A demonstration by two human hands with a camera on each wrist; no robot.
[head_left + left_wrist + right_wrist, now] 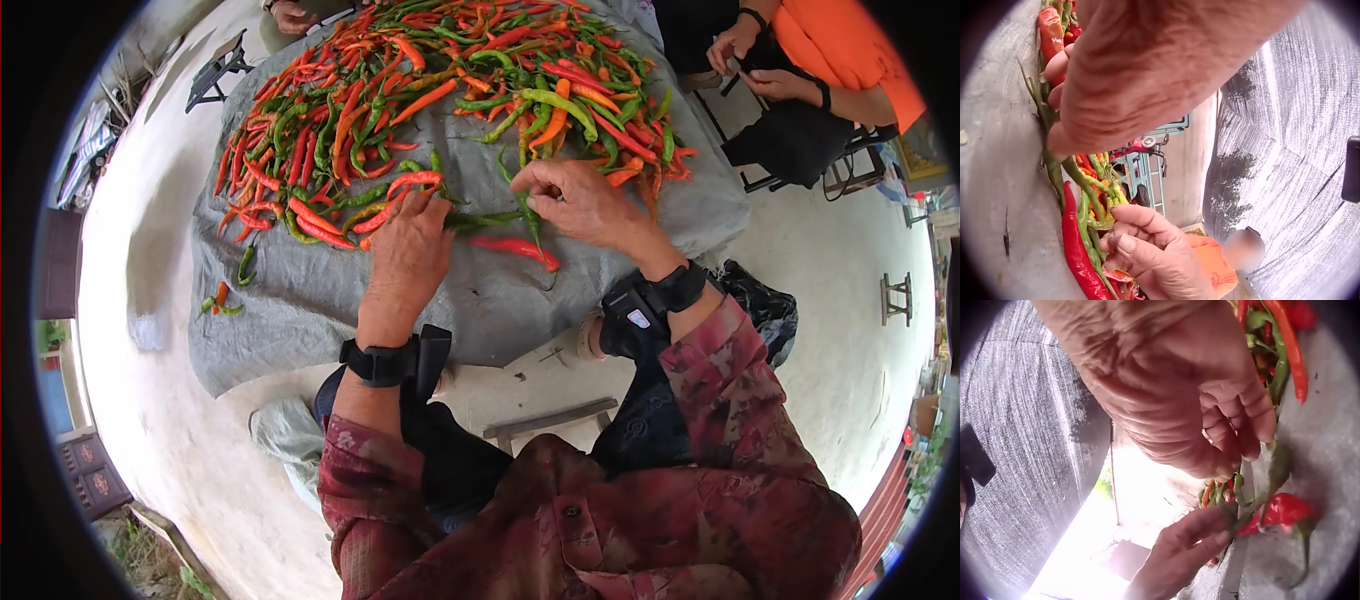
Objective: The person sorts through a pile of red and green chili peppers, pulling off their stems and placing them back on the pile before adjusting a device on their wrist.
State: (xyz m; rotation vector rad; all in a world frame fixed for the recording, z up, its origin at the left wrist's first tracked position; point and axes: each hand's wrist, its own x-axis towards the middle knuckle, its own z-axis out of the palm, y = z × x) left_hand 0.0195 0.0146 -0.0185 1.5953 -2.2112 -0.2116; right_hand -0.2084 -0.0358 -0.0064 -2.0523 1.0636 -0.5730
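Note:
In the head view, my left hand is low over the near edge of the pepper pile. Its thumb and fingers pinch a green chili pepper that sticks out to the right; the right wrist view shows this pinch too. A red chili pepper lies by the left fingertips. My right hand hovers with loosely bent fingers, and nothing shows between thumb and fingertips in the left wrist view. Close under its fingertips lies another green chili pepper. Just below, a red chili pepper rests on the grey cloth.
A large heap of red, green and orange chili peppers covers the far side of the cloth. Small pepper pieces lie at left. Another person's hands are at upper right, with a small stool further off.

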